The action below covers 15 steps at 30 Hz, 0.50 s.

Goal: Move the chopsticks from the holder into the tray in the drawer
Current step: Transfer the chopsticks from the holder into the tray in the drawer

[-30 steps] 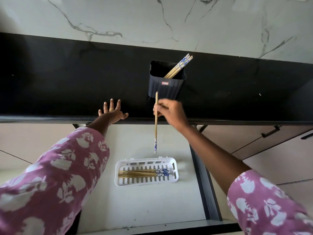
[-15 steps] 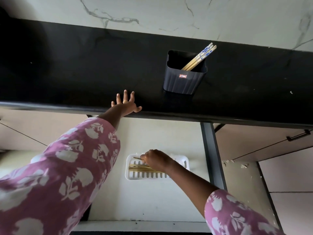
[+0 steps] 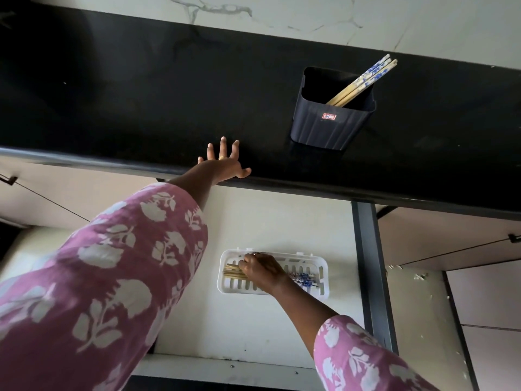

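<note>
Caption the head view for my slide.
Right hand touches chopsticks in the drawer tray; left hand rests on the black counter; other chopsticks lean in the holder.

A glossy black stone table (image 3: 112, 94) spans the full width of the view, and its rounded front edge runs from left to right. Behind it rises a white marble wall with grey veins (image 3: 310, 12). Below the table edge at the left is a flat beige cabinet front (image 3: 70, 190) with a small dark handle (image 3: 10, 180). At the right is a second beige cabinet front (image 3: 451, 230) with a dark handle (image 3: 514, 237). Small white crumbs (image 3: 420, 276) lie on the pale ledge below that front.
</note>
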Each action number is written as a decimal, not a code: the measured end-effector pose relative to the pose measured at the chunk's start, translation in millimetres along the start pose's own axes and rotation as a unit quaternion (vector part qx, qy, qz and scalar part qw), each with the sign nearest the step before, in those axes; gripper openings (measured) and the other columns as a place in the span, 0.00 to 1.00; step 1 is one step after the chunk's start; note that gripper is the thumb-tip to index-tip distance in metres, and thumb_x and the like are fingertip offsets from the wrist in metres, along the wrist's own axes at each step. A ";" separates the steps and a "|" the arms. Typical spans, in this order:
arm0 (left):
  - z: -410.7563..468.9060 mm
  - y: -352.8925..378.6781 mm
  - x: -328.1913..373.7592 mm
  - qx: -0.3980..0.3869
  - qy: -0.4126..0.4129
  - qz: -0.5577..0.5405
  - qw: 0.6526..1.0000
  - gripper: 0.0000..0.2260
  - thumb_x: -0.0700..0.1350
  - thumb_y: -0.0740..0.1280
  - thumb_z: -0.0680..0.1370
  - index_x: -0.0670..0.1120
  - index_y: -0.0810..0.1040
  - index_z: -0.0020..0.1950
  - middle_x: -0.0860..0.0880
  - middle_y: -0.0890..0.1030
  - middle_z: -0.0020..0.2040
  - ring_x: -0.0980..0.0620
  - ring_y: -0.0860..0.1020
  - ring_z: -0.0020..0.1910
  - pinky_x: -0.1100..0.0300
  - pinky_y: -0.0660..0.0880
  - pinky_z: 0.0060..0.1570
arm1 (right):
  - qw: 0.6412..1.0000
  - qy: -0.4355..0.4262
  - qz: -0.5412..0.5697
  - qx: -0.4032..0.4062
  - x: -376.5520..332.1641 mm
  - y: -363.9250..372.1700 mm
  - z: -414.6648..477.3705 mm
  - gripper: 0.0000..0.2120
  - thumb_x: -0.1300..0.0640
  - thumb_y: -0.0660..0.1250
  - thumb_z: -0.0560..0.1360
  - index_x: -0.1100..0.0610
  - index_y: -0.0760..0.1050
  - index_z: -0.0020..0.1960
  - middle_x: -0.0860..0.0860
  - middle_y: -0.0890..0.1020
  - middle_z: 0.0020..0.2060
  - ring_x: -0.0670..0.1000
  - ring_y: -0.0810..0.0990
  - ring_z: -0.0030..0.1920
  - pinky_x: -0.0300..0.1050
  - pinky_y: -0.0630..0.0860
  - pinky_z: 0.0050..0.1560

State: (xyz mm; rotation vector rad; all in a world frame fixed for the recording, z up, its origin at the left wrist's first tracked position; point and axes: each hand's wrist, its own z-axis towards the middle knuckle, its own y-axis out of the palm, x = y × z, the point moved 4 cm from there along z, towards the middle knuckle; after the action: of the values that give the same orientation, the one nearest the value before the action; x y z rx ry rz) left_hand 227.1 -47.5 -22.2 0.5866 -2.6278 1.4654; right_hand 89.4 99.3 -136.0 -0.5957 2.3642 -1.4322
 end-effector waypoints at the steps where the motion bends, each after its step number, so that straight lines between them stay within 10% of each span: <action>1: -0.4 -0.5 -0.1 -0.001 0.001 0.001 1.000 0.35 0.58 0.58 0.80 0.54 0.39 0.78 0.50 0.35 0.78 0.40 0.36 0.76 0.39 0.43 0.72 | 0.998 -0.061 -0.011 -0.006 -7.5 5.5 -3.6 0.03 0.55 0.69 0.68 0.50 0.81 0.40 0.46 0.84 0.37 0.47 0.85 0.39 0.40 0.79 0.35; 4: -0.7 -0.9 -0.2 -0.002 0.004 -0.001 1.000 0.35 0.58 0.58 0.80 0.54 0.39 0.78 0.50 0.35 0.78 0.40 0.36 0.76 0.39 0.43 0.72 | 0.989 -0.140 0.030 0.031 -10.0 8.2 -6.3 0.14 0.73 0.62 0.68 0.65 0.75 0.52 0.64 0.80 0.49 0.65 0.82 0.46 0.54 0.78 0.41; 15: -0.8 0.5 -1.7 0.001 0.001 -0.006 1.000 0.35 0.59 0.58 0.79 0.55 0.39 0.78 0.51 0.35 0.78 0.41 0.36 0.76 0.40 0.43 0.72 | 0.940 0.046 0.324 -0.090 7.9 19.9 -18.7 0.14 0.54 0.55 0.77 0.51 0.62 0.33 0.55 0.73 0.41 0.55 0.70 0.44 0.43 0.64 0.45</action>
State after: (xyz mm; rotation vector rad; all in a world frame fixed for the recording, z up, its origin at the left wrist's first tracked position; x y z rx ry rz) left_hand 228.4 -46.1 -22.6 0.5992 -2.6162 1.4657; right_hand 70.1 117.7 -145.7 0.2211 2.4372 -0.9660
